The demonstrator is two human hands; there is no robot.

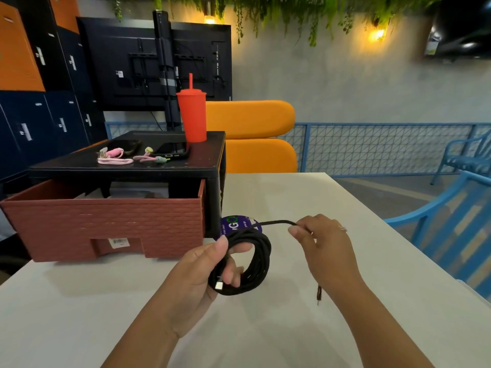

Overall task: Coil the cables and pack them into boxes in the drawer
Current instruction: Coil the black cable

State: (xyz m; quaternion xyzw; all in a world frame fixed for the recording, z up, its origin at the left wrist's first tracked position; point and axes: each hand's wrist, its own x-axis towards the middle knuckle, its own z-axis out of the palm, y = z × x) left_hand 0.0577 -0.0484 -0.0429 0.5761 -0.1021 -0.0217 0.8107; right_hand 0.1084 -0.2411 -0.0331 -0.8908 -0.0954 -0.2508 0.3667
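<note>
One black braided cable, held over the tabletop just in front of the open drawer — left hand curled round the coiled loops, right hand pinching the loose tail. Looks light and floppy, so I'd guess the loops spring apart unless gripped where they bunch. Two pink cables lie on the drawer unit — beside two phones.

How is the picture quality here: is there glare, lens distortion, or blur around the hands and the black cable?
Head view: the wall lamp blooms with warm glare; the lockers lean at the frame edge from the wide lens; the left hand, right hand and black cable are fairly sharp; they cast soft, faint shadows on the white table.
</note>
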